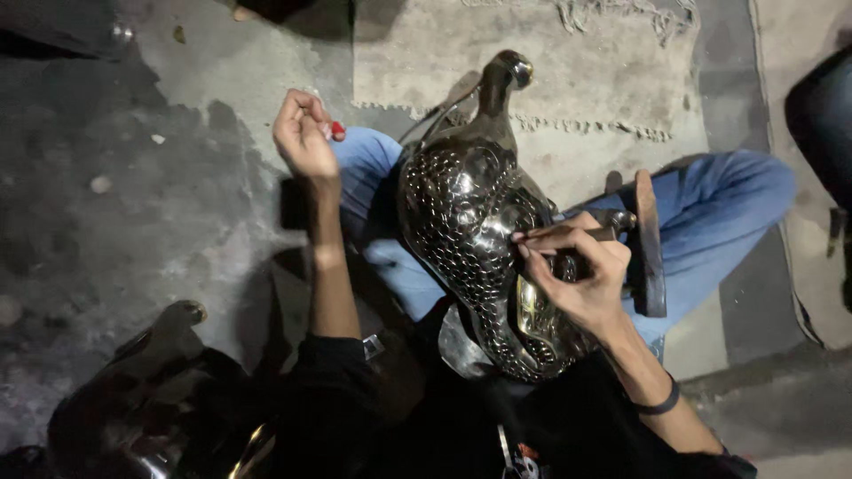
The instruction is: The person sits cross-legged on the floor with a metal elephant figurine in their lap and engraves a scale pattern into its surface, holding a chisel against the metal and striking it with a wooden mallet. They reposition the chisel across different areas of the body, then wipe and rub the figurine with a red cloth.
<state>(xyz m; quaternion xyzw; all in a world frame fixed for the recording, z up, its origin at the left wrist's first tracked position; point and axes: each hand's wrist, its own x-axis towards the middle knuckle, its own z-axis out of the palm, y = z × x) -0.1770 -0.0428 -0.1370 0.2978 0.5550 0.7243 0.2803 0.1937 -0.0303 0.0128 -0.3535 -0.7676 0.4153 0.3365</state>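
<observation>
- Metalwork sits in the person's lap: a dark, shiny metal bird figure (470, 222) rests across the blue-jeaned knees, its curved neck and rounded head pointing away toward the worn rug (532, 71), its body covered in rows of small punched scale marks.
- Right hand (577, 275) is closed round a thin punch-like tool (612, 232), fingertips pinched low near the tip, which touches the figure's side.
- Left hand (306, 133) is raised clear of the figure, fingers curled together, pinching something small with a red end (338, 129); what it is I cannot tell.
- A wooden mallet-like piece (650, 244) stands just beside the right hand.
- To do this well, I judge the tip should seat square against the curved surface, in line with the last row, and the figure should be braced firmly between the knees so it cannot roll.
- A second dark metal figure (151, 381) lies on the concrete floor (106, 195) at lower left.
</observation>
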